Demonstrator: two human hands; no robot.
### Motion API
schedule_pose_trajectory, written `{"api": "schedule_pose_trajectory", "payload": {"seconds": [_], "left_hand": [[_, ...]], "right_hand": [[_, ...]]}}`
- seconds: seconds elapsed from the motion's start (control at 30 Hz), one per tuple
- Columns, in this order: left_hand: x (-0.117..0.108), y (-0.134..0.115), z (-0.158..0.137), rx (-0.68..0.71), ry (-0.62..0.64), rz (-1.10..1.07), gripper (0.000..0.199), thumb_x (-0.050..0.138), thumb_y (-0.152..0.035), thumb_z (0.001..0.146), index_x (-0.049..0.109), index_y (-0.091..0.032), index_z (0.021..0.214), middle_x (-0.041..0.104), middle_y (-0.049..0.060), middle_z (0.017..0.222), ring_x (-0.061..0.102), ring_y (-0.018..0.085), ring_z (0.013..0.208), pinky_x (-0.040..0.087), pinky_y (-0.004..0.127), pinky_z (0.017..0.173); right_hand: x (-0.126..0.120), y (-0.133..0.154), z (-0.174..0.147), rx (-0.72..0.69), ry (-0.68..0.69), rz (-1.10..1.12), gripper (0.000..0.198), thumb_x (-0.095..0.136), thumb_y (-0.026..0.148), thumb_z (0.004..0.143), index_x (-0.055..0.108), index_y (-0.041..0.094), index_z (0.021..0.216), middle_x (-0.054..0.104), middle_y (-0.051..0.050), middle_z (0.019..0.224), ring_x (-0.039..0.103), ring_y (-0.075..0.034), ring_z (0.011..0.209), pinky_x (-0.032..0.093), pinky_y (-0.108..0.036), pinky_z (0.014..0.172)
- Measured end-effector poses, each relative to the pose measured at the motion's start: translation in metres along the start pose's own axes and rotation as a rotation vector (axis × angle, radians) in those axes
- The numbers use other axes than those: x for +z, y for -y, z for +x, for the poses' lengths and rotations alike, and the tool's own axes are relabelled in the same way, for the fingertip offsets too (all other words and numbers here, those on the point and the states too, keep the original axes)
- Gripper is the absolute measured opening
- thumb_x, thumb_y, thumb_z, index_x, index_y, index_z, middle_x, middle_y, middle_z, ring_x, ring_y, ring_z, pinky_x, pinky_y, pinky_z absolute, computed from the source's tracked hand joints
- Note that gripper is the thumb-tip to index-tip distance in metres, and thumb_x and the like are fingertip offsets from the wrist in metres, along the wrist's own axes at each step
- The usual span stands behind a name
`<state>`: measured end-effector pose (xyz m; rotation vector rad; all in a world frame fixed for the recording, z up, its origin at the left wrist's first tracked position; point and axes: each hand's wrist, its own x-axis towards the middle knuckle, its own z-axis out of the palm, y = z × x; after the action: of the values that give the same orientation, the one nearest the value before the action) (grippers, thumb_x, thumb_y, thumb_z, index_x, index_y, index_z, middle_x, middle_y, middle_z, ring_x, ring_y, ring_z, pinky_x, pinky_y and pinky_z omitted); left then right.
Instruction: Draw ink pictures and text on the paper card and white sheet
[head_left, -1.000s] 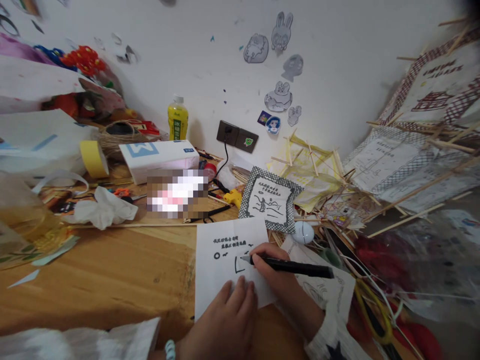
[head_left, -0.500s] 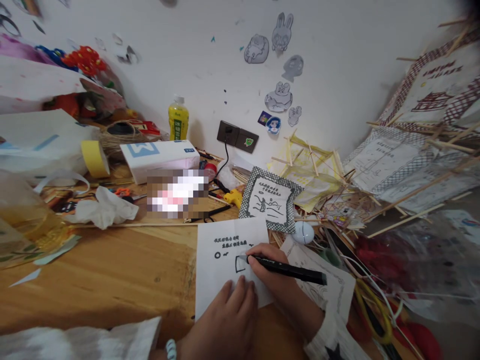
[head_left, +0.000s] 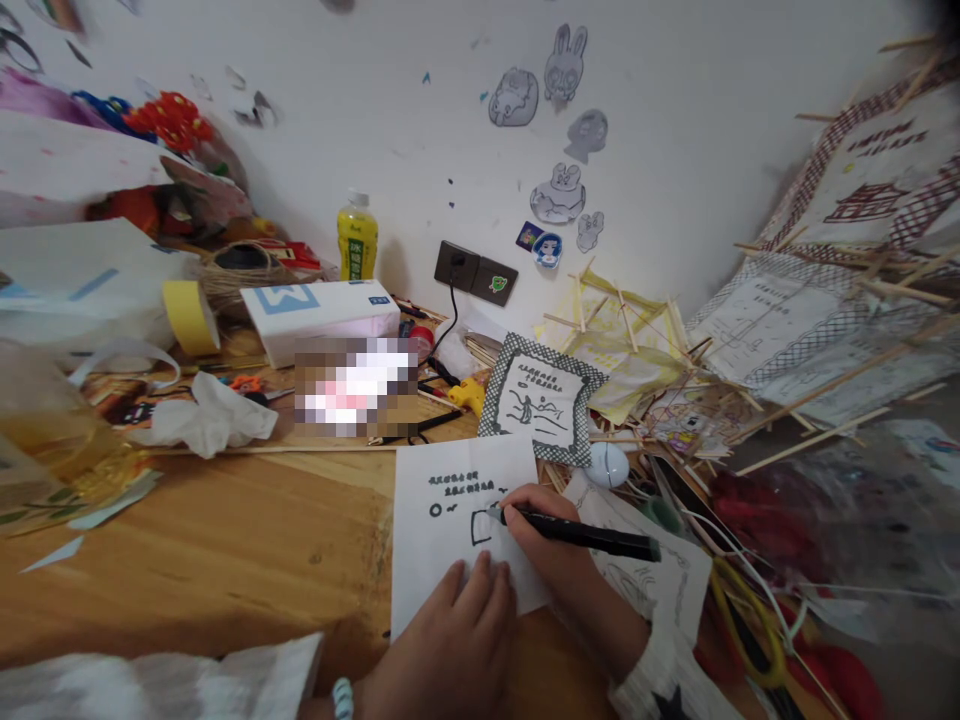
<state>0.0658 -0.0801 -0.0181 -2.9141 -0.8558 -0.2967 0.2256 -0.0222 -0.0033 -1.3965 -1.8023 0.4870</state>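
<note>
Marker, thick, black and cylindrical, is being pinched by right hand over rectangular white paper sheet, which is lying under loosely spread left hand, whose sliding forward would be risking smears if black lines just ahead are drying slowly.

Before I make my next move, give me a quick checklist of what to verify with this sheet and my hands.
1. Left hand resting on the sheet: ok, its fingers lie over the lower part.
2. Right hand gripping the black marker: ok.
3. Marker tip touching the sheet: cannot tell, too small to make out.
4. Check-bordered drawing uncovered by the hands: ok.
5. Space to the right of the sheet clear: not ok, another drawing sheet lies there.
</note>
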Motion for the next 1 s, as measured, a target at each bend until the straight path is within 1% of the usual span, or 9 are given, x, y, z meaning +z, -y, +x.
{"api": "schedule_pose_trajectory", "payload": {"seconds": [0.17, 0.37, 0.63, 0.87, 1.0], "left_hand": [[-0.0021, -0.0003, -0.001, -0.002, 0.004, -0.003, 0.048, 0.04, -0.04, 0.096, 0.06, -0.004, 0.121, 0.06, 0.02, 0.124, 0.051, 0.033, 0.113, 0.038, 0.046, 0.092], [-0.0006, 0.0004, -0.0004, 0.003, -0.007, 0.005, 0.049, 0.041, -0.041, 0.096, 0.06, -0.005, 0.121, 0.06, 0.02, 0.123, 0.051, 0.033, 0.113, 0.039, 0.045, 0.092], [-0.0025, 0.0002, -0.0009, 0.015, 0.005, 0.004, 0.047, 0.041, -0.04, 0.096, 0.061, -0.004, 0.12, 0.059, 0.02, 0.124, 0.051, 0.033, 0.113, 0.04, 0.046, 0.091], [-0.0019, -0.0008, -0.0007, 0.002, 0.014, -0.004, 0.047, 0.045, -0.041, 0.094, 0.061, -0.005, 0.121, 0.059, 0.02, 0.124, 0.05, 0.033, 0.115, 0.038, 0.046, 0.093], [-0.0017, 0.0, -0.0001, -0.003, 0.029, -0.015, 0.045, 0.044, -0.037, 0.095, 0.06, -0.004, 0.122, 0.059, 0.022, 0.123, 0.049, 0.033, 0.115, 0.038, 0.046, 0.093]], "right_hand": [[0.0005, -0.0022, 0.0001, -0.001, -0.003, 0.02, 0.015, 0.052, 0.02, 0.073, 0.064, 0.02, 0.064, 0.068, -0.001, 0.063, 0.06, -0.017, 0.063, 0.046, -0.027, 0.061], [0.0007, -0.0037, 0.0, 0.013, 0.002, 0.05, 0.015, 0.054, 0.019, 0.073, 0.064, 0.02, 0.062, 0.068, -0.002, 0.062, 0.061, -0.017, 0.063, 0.047, -0.028, 0.063], [-0.001, -0.0028, 0.001, 0.038, 0.024, 0.097, 0.017, 0.053, 0.018, 0.07, 0.06, 0.02, 0.055, 0.063, 0.001, 0.055, 0.057, -0.015, 0.057, 0.044, -0.026, 0.058], [-0.0018, -0.0015, 0.0015, 0.096, 0.049, 0.124, 0.018, 0.05, 0.02, 0.066, 0.056, 0.02, 0.049, 0.059, 0.001, 0.051, 0.054, -0.015, 0.055, 0.041, -0.026, 0.057], [-0.0018, -0.0008, 0.0011, 0.125, 0.053, 0.137, 0.018, 0.049, 0.02, 0.065, 0.055, 0.02, 0.048, 0.058, 0.0, 0.051, 0.055, -0.016, 0.056, 0.041, -0.027, 0.058]]}}
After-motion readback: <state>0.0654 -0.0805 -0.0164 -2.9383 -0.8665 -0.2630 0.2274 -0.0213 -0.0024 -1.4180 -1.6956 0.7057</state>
